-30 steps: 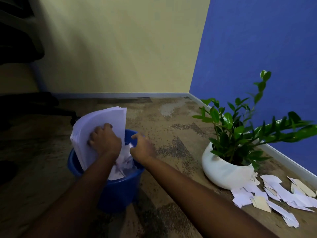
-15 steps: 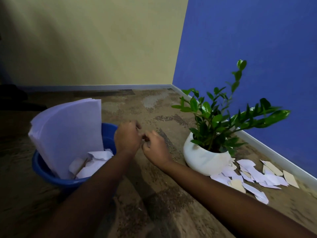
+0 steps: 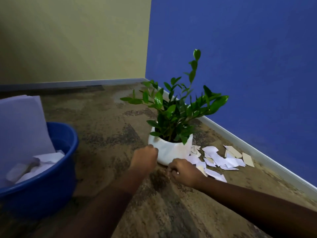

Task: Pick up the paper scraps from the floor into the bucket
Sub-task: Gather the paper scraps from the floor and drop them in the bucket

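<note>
Both arms extending from near edge toward far middle, bare to elbow. Left forearm point(image 3: 106, 203) running up from near left. Right forearm point(image 3: 248, 200) coming in from near right, crossing low. Left hand point(image 3: 145, 158) showing back to camera, fingers point(image 3: 151, 149) curling into loose fist, nothing showing in it. Right hand point(image 3: 184, 172) sitting just right of and nearer than left, knuckles up, fingers bending in toward palm; whether pinching anything, cannot tell. Hands lying close, not touching.
</note>
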`<act>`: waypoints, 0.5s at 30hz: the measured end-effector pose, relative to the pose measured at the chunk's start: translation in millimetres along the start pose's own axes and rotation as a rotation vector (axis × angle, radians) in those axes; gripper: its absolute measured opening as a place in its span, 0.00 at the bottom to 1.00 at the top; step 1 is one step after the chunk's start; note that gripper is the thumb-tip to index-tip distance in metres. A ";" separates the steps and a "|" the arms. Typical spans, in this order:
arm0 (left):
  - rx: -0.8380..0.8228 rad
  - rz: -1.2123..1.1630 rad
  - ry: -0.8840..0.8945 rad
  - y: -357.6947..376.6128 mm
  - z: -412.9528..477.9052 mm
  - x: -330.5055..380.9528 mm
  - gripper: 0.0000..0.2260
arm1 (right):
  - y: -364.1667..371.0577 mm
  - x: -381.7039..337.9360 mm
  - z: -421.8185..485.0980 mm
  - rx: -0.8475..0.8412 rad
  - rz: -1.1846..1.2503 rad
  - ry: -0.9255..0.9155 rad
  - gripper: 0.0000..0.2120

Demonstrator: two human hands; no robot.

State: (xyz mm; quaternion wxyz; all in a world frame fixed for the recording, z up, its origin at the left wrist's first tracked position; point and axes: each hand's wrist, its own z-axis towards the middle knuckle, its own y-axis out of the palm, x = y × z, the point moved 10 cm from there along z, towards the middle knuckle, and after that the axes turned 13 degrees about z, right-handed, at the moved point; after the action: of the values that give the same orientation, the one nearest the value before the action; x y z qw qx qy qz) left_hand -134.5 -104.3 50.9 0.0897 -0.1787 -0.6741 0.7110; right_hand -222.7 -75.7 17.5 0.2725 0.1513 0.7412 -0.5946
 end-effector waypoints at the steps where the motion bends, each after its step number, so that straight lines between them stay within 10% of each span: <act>1: -0.019 -0.006 0.013 8.2 3.9 9.9 0.11 | 3.3 18.3 -1.9 -0.017 0.004 0.034 0.12; 10: -0.251 -0.273 -0.052 105.8 32.4 74.5 0.16 | 13.5 144.1 9.4 0.043 -0.031 0.302 0.14; 15: -0.316 -0.171 -0.043 138.8 27.6 96.3 0.28 | 9.4 178.0 25.5 0.109 0.001 0.392 0.30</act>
State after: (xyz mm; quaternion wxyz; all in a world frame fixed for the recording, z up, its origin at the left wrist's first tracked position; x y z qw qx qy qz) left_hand -217.8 -104.7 -98.6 0.1064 -0.1175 -0.7919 0.5897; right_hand -355.3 -115.7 -97.6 0.1147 0.2788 0.7466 -0.5930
